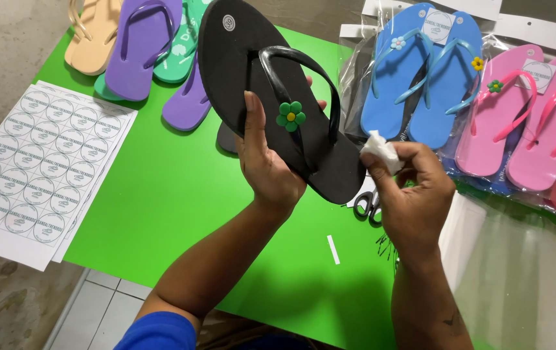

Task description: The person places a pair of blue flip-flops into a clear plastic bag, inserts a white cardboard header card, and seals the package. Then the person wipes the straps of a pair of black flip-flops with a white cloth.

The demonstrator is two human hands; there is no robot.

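Both hands work above the green table (161, 194). Left hand (266, 167) grips a black flip-flop (239, 71) from below, thumb pressed on the footbed beside the strap, holding it tilted with its heel end toward the person. A green flower charm (290, 116) is already seated on the strap. Right hand (414, 194) pinches a small white wad of tissue or cloth (381, 150) between thumb and fingertips, touching the sandal's edge near the heel. Judged from this, decoration is done, while wiping and bagging appear to remain: blue flip-flops (420, 78) and pink flip-flops (524, 123) lie packed in clear bags to the right. Unbagged purple flip-flops (142, 45) wait at the far edge, a round-label sheet (38, 162) to the left, and scissors (368, 204) lie under the sandal.
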